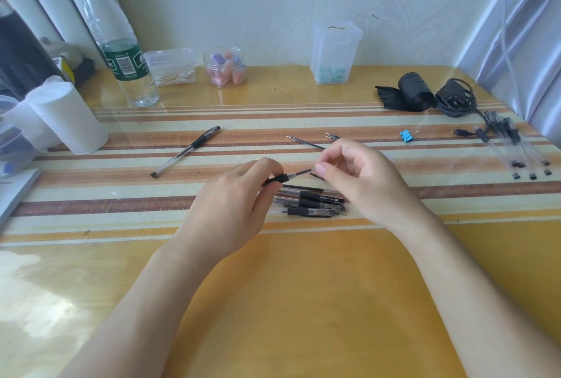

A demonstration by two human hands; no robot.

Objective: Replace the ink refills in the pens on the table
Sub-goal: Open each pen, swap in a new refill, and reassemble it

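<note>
Pen (283, 178) hangs over the middle of the tabletop (303, 286), the left hand (233, 195) pinching its black grip. Its refill (302, 172) pokes toward the right hand (355, 177), whose curled fingers meet the tip; I cannot tell if they grip. Spare pens (312, 203) lie just beneath.

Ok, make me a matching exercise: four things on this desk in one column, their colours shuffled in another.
Things:
1. binder clip
2. bottle label
3. paper roll
4. charger

Colours:
A. white
B. black
C. blue
D. green

Pairs: 1-C, 2-D, 3-A, 4-B
</note>
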